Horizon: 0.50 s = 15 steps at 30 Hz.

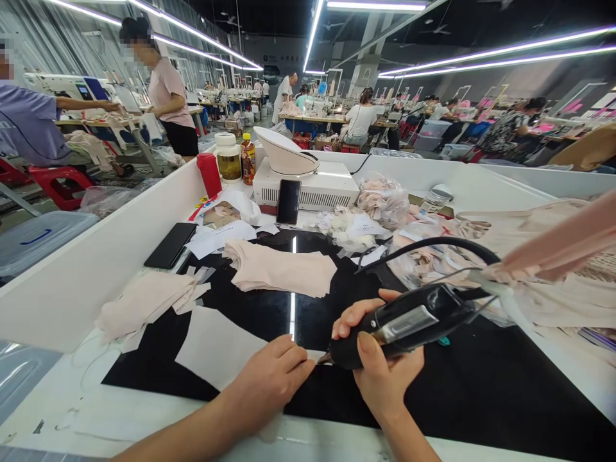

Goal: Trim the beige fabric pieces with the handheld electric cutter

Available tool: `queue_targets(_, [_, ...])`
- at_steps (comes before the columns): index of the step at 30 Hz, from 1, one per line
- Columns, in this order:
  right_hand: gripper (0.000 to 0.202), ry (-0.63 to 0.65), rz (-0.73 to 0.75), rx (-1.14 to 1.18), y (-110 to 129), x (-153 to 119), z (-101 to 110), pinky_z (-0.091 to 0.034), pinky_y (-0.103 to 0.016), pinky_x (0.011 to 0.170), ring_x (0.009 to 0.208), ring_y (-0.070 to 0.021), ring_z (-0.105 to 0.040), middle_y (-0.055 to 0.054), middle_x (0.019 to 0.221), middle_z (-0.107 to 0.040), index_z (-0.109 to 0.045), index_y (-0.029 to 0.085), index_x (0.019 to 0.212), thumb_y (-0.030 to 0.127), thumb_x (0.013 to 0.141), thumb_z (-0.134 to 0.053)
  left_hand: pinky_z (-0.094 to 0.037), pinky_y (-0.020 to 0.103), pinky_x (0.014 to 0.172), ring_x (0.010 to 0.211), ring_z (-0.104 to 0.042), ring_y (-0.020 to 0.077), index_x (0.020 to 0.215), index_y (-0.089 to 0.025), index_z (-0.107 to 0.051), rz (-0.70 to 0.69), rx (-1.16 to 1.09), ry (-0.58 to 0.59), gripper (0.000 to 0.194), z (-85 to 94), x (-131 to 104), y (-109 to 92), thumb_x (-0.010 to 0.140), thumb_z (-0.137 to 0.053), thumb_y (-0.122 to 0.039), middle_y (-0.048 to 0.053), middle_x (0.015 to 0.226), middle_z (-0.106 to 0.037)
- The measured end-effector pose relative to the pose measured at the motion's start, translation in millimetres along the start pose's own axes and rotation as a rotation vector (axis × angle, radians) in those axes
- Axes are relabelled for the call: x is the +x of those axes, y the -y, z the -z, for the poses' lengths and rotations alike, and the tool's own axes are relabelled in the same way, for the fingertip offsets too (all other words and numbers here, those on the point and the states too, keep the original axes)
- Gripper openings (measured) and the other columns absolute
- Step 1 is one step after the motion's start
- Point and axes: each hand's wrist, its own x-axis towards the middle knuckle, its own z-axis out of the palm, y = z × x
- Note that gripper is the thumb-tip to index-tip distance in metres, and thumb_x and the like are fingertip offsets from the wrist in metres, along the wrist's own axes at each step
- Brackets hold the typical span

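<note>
A black corded hand tool [409, 324] with a narrow metal tip lies across my right hand [385, 372], the fingers and thumb wrapped round its body. Its tip points left and meets the end of a small pale strip [315, 355]. My left hand [269, 382] is closed at that strip, fingertips pinched together just left of the tip. Beneath and behind the left hand lies a white flat piece [219, 346], partly covered by it; whether the strip belongs to this piece I cannot tell. Further back is a stack of pale pink fabric pieces [283, 269].
A second fabric stack [149, 301] lies left on the black board [462, 398]. Behind stand a phone [289, 202], a white machine box [308, 186], a red cup [208, 174] and a jar [228, 157]. Bagged scraps [428, 250] fill the right. Co-workers sit beyond.
</note>
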Motion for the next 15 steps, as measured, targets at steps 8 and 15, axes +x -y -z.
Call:
queue_targets(8, [0.041, -0.017, -0.008, -0.033, 2.0, 0.3, 0.9, -0.057, -0.031, 0.059, 0.066, -0.0139, -0.066, 0.003, 0.087, -0.067, -0.057, 0.029, 0.13, 0.021, 0.094, -0.075, -0.06, 0.038, 0.09, 0.087, -0.065, 0.0187, 0.116, -0.012, -0.062, -0.004, -0.003, -0.038, 0.024, 2.4, 2.3, 0.4, 0.108, -0.042, -0.005, 0.005, 0.093, -0.067])
queue_targets(15, [0.043, -0.045, 0.017, -0.027, 5.8, 2.6, 6.9, -0.059, -0.032, 0.06, 0.066, -0.0142, -0.066, 0.003, 0.085, -0.067, -0.058, 0.029, 0.13, 0.022, 0.092, -0.077, -0.058, 0.039, 0.094, 0.086, -0.065, 0.0185, 0.117, -0.012, -0.062, -0.012, -0.006, -0.051, 0.027, 1.1, 2.2, 0.5, 0.108, -0.038, -0.003, 0.004, 0.094, -0.066])
